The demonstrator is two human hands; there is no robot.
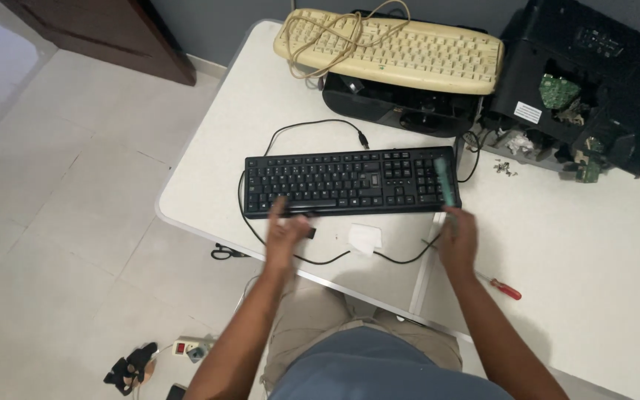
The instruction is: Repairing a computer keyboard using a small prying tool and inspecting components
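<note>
A black keyboard (350,180) lies on the white table (587,244), its black cable looping in front of it. My left hand (284,235) rests at the keyboard's front edge and holds a small dark piece against it. My right hand (458,238) grips a teal-handled tool (446,181) that points up over the keyboard's right end; the tool is blurred. A small white folded paper (365,238) sits between my hands.
A beige keyboard (394,46) with a coiled cord rests on a black device (394,107) at the back. An opened black machine (587,81) with green circuit boards stands back right. A red-handled screwdriver (504,287) lies near the front edge. A power strip (190,346) is on the floor.
</note>
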